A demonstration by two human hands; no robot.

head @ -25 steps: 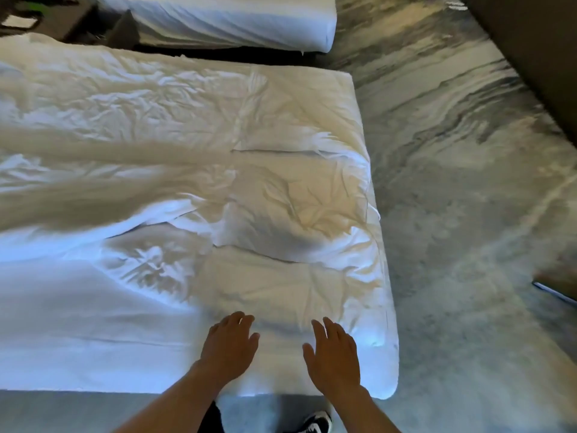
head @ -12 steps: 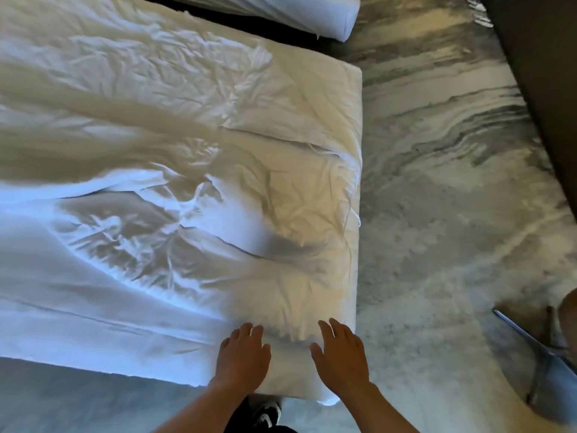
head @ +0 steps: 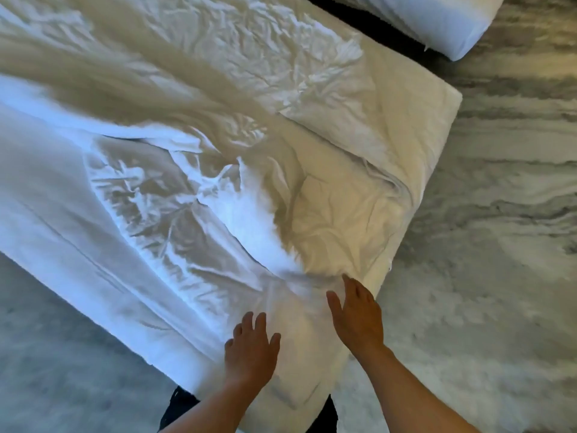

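Note:
A wrinkled white duvet [head: 193,189] covers the bed and fills most of the view, with a folded, creased section near its right edge. My left hand [head: 251,351] lies flat on the duvet at the near corner, fingers straight and spread. My right hand [head: 357,317] lies flat a little farther up and to the right, close to the bed's right edge, fingers straight. Neither hand grips any fabric.
Marbled grey carpet [head: 493,251] runs along the right of the bed and at the lower left. A second white bed [head: 437,23] shows its corner at the top right, with a dark gap between the two beds. My dark trousers show below the corner.
The view has swung so the bed now lies diagonally. My right hand has slid forward along the duvet's right edge; my left hand stays flat near the corner.

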